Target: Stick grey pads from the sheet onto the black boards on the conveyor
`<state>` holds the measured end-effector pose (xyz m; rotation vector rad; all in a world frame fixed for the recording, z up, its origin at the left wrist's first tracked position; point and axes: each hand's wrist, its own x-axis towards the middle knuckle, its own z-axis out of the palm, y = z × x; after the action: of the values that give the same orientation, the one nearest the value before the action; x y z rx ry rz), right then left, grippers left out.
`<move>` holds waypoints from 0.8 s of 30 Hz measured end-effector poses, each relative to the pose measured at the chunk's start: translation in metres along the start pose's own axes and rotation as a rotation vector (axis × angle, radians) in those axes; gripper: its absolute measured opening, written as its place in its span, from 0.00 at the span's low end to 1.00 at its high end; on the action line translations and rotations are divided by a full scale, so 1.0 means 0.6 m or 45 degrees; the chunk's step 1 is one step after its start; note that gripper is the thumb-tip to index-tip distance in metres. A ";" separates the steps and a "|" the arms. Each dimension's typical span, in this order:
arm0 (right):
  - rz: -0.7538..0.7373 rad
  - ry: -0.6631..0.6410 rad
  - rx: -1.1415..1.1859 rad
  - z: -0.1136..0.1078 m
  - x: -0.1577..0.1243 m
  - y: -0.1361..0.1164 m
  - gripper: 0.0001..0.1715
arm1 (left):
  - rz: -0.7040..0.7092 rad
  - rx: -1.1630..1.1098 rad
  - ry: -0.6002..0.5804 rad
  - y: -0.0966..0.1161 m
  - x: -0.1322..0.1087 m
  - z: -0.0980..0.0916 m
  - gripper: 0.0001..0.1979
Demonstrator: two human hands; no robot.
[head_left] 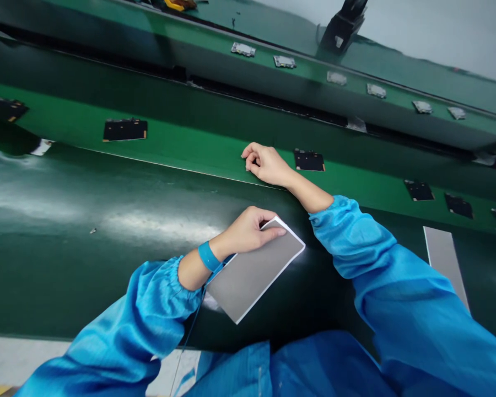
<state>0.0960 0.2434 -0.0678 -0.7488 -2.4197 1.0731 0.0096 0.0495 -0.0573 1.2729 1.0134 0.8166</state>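
Observation:
My left hand (250, 229) grips a flat grey rectangular pad (258, 270) with white edges, thumb on top and fingers beneath. The pad is tilted over the dark green bench. A blue wrist strap (209, 257) with a cord circles my left wrist. Farther forward, my right hand (268, 164) hovers over the bright green belt, its fingers curled into a pinch. Anything between those fingertips is too small or hidden to make out. Just right of that hand, a black circuit board (310, 160) lies on the belt, apart from the fingers.
Another black board (125, 130) lies left on the green belt (190, 149), and several more sit right. A second grey pad (445, 262) rests on the bench (119, 220) beside my right sleeve. Small silvery modules (284, 61) line the upper strip, near a black stand (343, 27).

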 end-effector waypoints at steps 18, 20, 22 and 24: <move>0.243 0.066 -0.643 -0.014 -0.055 -0.029 0.22 | -0.048 0.033 0.011 0.006 -0.001 -0.007 0.19; 0.346 0.131 -0.650 -0.026 -0.054 -0.023 0.25 | -0.045 0.052 0.015 0.007 -0.001 -0.009 0.19; 0.469 0.122 -0.578 -0.046 -0.051 -0.010 0.32 | -0.032 0.080 0.020 0.009 -0.001 -0.010 0.19; 0.539 0.072 -0.475 -0.071 -0.046 0.002 0.38 | -0.030 0.105 0.016 0.011 -0.001 -0.010 0.20</move>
<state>0.1409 0.2512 -0.0457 -1.4438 -2.5033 0.7217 0.0044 0.0519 -0.0509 1.3244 1.0797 0.7723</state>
